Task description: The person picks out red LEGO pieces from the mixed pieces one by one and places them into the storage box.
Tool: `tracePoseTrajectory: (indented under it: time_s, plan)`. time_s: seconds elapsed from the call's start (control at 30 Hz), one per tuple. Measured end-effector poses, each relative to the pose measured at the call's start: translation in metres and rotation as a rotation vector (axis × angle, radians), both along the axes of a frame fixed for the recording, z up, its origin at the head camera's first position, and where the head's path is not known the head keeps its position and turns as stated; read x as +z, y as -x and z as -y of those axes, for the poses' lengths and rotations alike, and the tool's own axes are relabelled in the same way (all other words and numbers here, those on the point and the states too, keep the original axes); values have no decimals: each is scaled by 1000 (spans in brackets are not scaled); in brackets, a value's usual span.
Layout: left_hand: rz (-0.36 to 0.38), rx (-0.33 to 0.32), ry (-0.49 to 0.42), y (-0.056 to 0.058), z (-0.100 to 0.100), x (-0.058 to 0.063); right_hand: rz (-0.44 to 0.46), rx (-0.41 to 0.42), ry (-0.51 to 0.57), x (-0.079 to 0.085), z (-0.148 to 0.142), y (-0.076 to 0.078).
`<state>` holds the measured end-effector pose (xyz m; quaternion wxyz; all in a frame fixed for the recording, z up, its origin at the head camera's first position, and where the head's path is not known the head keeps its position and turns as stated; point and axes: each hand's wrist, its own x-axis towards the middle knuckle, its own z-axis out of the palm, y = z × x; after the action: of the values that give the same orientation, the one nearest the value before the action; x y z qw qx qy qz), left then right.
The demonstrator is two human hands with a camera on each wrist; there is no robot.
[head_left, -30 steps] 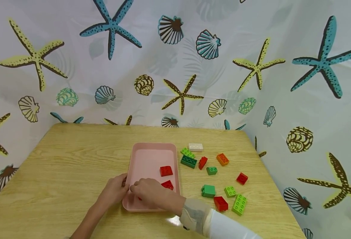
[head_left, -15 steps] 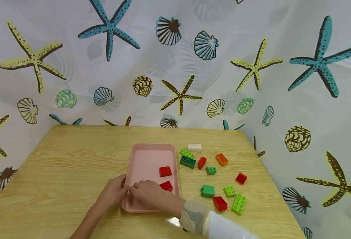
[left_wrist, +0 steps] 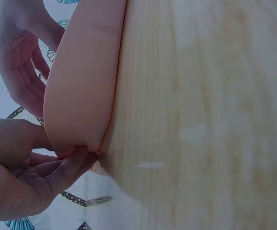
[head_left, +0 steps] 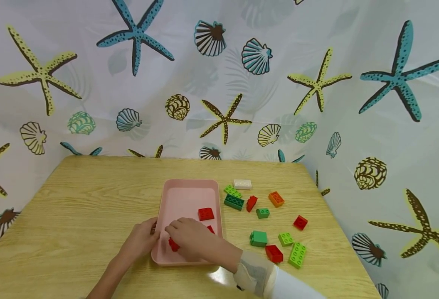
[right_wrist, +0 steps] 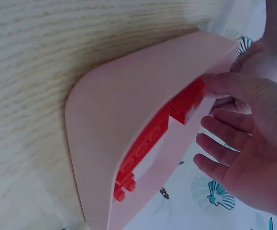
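Observation:
A pink tray lies on the table with red toy bricks inside. My left hand grips its left wall; in the left wrist view the left hand has the thumb over the rim and fingers on the outer side. Inside the tray's near left corner, my right hand is over a red brick. The right wrist view shows the right hand with fingers spread loosely and the thumb tip at the red brick. Another red brick sits farther back, and a third is mostly hidden.
Right of the tray lie loose bricks, among them a white one, a dark green one, an orange one, a green one, a red one and a lime one. A patterned curtain hangs behind the table.
My right hand has come up and slightly to the right in the tray, and a red brick now shows beneath it. The left hand has kept its place on the tray wall.

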<state>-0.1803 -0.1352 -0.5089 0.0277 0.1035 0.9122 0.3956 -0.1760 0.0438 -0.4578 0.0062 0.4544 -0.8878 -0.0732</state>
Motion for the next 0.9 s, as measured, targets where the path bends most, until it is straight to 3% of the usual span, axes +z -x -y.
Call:
tracePoseTrajectory:
  time_s: [0.33,0.53,0.9]
  plan:
    - [51,22,-9,1,-2,-1,112,-189,53,21,-23,3]
    - [45,25,6,0,-3,0,138,-244,87,29,-39,4]
    - [70,28,29,-1,-3,0,238,-328,98,30,-61,5]
